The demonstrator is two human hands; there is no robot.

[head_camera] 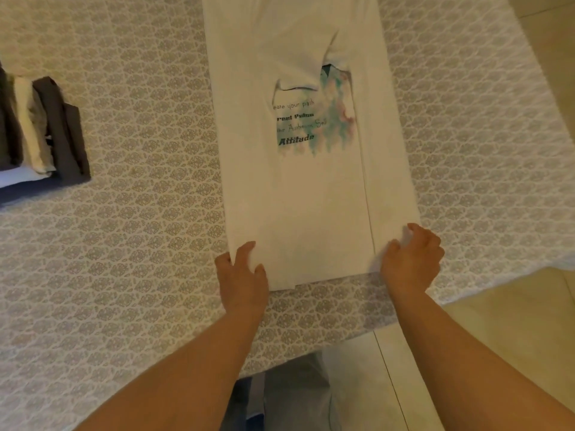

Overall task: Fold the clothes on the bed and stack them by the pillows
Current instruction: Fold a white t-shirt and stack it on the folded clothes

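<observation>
White printed T-shirt [298, 181], sides folded inward into a long strip, lying flat on the patterned bedspread [140, 244]. Left hand [241, 275] grips the near left corner of the hem: thumb and fingers curled, pinching the cloth edge. Right hand [410, 259] grips the near right corner, fingers bent over the folded side panel, fingertips pressed into the fabric; the thumb cannot be seen. Stack of folded clothes [46, 129], grey and cream, at far left, well apart from the shirt. Tiled floor [497, 321] at lower right.
</observation>
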